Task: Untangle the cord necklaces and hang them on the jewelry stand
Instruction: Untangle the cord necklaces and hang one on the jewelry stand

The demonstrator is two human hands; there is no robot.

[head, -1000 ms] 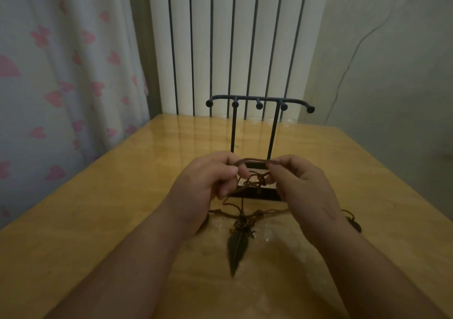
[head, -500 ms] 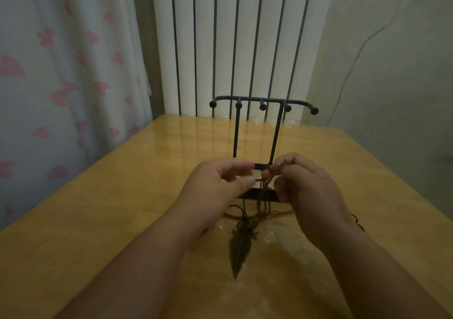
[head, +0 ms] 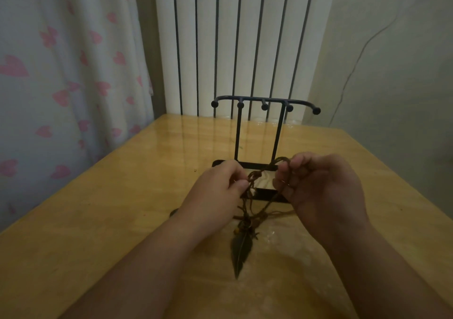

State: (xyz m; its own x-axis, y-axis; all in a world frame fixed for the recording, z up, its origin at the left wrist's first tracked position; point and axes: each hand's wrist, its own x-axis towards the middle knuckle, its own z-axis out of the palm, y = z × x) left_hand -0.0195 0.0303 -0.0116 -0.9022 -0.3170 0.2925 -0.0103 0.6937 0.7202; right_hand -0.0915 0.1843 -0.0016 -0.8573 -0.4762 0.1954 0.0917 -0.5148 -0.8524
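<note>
Head cam | L hand & R hand both pinching tangled brown cord necklaces, above glossy wooden table, just before black metal jewelry stand | dark feather-shaped pendant lies on table | risk: pulling apart prob tightens knot; stand's pegs bare

Single head view; looks forward and down, close over table.
</note>
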